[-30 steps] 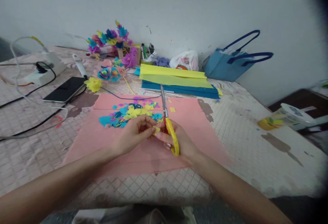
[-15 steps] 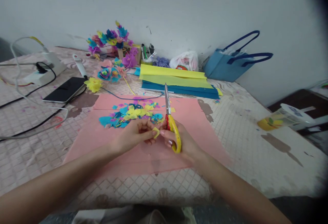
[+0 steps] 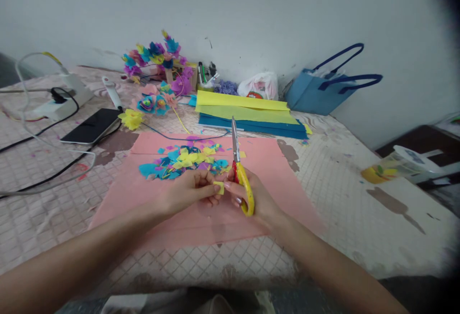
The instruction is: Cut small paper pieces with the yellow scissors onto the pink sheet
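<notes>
A small piece of yellow paper (image 3: 220,188), roughly four-sided and flat with slightly uneven edges, is held above a pink sheet (image 3: 120,204), between the two hands. Of the hands, the left hand (image 3: 196,187) pinches it between thumb and fingers, its other fingers curled in, so that only the part beyond the thumb shows. The right hand (image 3: 253,190) is closed around the yellow-and-red handles of a pair of scissors (image 3: 244,182), their metal blades together and pointing away from the person; its thumb tip is just beside the paper's edge, and whether they touch cannot be told. Beyond the left hand, on the pink sheet, is a loose heap of cut paper bits (image 3: 190,158) in yellow, blue and purple, and a yellow square (image 3: 242,154) lies near the scissors' blades. Farther back on the patterned worktop (image 3: 334,170) lie yellow paper (image 3: 244,102) and dark blue paper (image 3: 268,127), layered. To the left are a yellow paper flower (image 3: 131,119) and a black-screened phone (image 3: 89,126); a blue bag (image 3: 319,94) stands against the wall at right.
</notes>
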`<action>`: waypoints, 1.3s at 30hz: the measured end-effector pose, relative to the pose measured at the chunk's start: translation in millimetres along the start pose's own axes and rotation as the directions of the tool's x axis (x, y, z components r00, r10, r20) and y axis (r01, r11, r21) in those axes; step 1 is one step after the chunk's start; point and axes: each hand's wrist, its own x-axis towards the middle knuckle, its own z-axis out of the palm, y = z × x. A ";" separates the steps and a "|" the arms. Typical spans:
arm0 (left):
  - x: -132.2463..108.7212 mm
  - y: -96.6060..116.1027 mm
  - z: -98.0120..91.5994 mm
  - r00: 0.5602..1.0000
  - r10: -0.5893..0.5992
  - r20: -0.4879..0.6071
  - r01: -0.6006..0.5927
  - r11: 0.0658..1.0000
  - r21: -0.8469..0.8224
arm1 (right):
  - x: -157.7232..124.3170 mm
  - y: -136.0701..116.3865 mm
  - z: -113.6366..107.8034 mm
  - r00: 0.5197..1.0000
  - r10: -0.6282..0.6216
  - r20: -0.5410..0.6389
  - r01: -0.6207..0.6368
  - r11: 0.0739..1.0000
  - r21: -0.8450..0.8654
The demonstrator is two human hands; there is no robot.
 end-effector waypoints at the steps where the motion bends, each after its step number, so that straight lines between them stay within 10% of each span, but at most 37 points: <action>1: -0.1 0.4 -0.2 1.000 0.000 -0.009 0.000 1.000 -0.004 | 0.2 0.2 -0.9 1.000 0.001 -0.003 -0.001 1.000 -0.003; 12: 3.1 10.3 -20.6 0.945 0.179 -0.275 -0.231 0.958 -0.168 | -12.0 -4.3 -4.8 0.992 -0.113 0.063 0.129 0.878 -0.460; 27: 24.2 23.7 -39.8 0.932 0.196 -0.305 -0.263 0.944 -0.198 | 38.6 -20.3 -13.2 0.979 -0.164 0.122 0.201 0.884 -0.423; 39: 25.7 32.7 -46.2 0.927 0.222 -0.302 -0.292 0.933 -0.210 | 21.1 -8.2 -25.7 0.984 0.001 0.177 0.095 0.842 -0.531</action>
